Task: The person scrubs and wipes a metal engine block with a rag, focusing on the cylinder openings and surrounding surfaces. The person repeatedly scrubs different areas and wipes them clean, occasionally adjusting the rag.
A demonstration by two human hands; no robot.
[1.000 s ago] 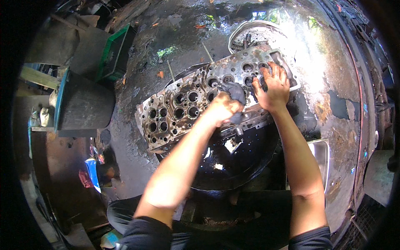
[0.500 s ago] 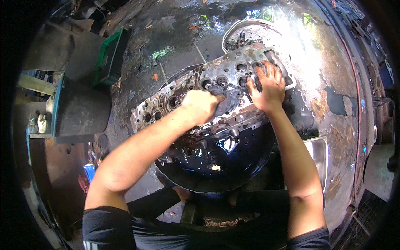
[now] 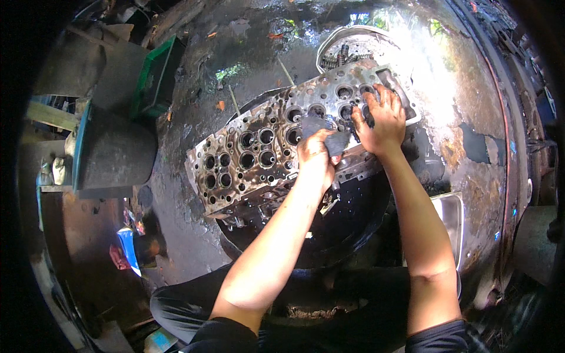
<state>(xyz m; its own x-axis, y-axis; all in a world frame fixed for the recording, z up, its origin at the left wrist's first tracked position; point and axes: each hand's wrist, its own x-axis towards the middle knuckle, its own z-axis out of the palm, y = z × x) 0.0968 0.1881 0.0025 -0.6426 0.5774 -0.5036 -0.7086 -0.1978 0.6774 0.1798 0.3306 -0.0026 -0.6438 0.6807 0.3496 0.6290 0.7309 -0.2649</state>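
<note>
A long metal engine cylinder head (image 3: pixel 226 138), stained brown and wet, lies at a slant with its round ports facing up. My left hand (image 3: pixel 315 156) is closed around a dark grey rag (image 3: pixel 337 144), pressed to the near side of the head's middle. Part of the rag bunches out past my fingers, over some of the ports. At the right end of the head, my right hand (image 3: pixel 384 126) rests with spread, blackened fingers on the metal beside the ports. It grips nothing that I can see.
Below the cylinder head stands a wide dark round basin (image 3: pixel 359 217). Behind its right end, a pale round tub (image 3: pixel 376 44) holds coil springs (image 3: pixel 343 56). A green crate (image 3: pixel 156 79) and a dark bin (image 3: pixel 112 156) are at left; a metal tray (image 3: pixel 450 220) is at right.
My left hand has turned and shifted right and slightly nearer me with the rag, uncovering ports on the head's left half. My right hand stays in nearly the same place.
</note>
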